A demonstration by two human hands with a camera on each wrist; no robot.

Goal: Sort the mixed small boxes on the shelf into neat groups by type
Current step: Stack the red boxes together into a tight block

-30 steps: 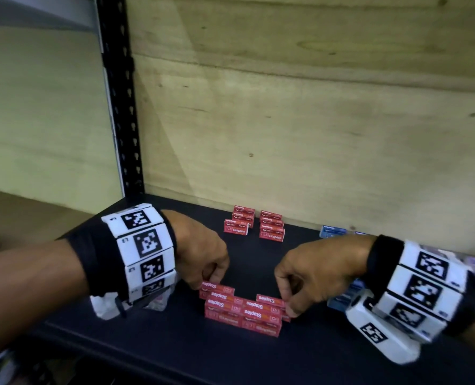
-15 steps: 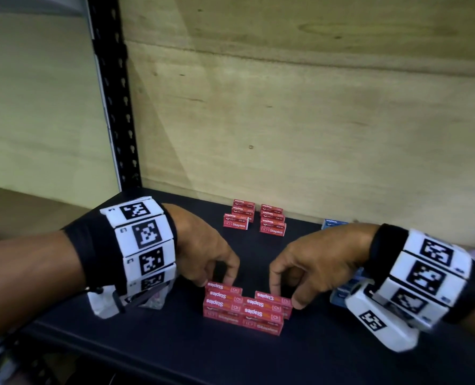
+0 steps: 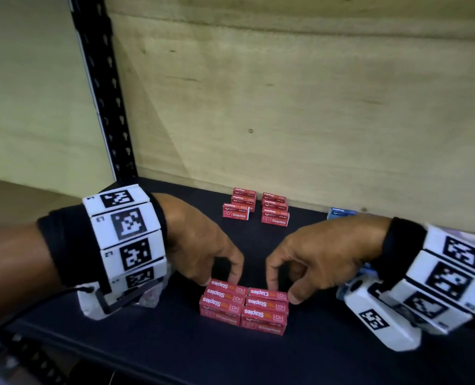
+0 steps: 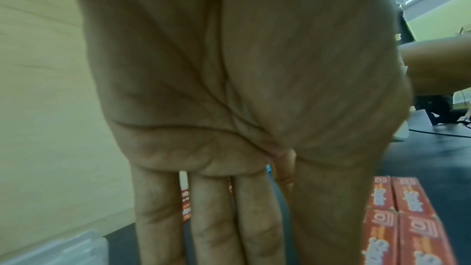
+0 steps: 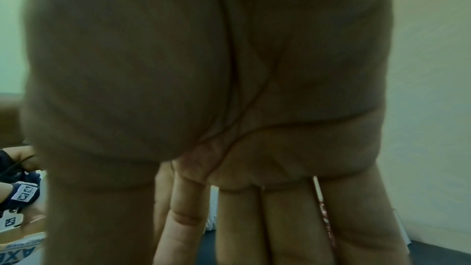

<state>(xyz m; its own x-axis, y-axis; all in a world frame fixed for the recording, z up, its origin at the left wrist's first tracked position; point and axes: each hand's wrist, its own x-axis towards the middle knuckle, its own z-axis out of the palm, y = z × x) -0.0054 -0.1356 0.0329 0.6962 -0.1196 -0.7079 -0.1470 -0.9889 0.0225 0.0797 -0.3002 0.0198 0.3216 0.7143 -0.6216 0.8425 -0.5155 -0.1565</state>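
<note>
Several red staples boxes (image 3: 244, 304) lie packed in two columns near the front of the dark shelf (image 3: 328, 357). My left hand (image 3: 222, 277) curls down over the back-left box (image 3: 226, 286), thumb at its left end and fingertips behind it. My right hand (image 3: 282, 290) pinches the back-right box (image 3: 268, 294), index finger behind it and thumb at its right end. A second group of red boxes (image 3: 255, 208) stands near the back wall. Blue boxes (image 3: 340, 212) sit at the back right. The left wrist view shows my left hand (image 4: 229, 219) beside the red boxes (image 4: 407, 219). The right wrist view is filled by my right hand (image 5: 254, 219).
A black perforated upright (image 3: 103, 93) stands at the back left and a wooden panel (image 3: 286, 107) closes the back. A clear plastic packet (image 3: 150, 298) lies under my left wrist. More blue boxes (image 3: 366, 270) lie partly hidden under my right wrist.
Both hands have drawn in towards each other over the near red boxes. The fingertips have shifted onto the back row, and the boxes now sit closer and squarer.
</note>
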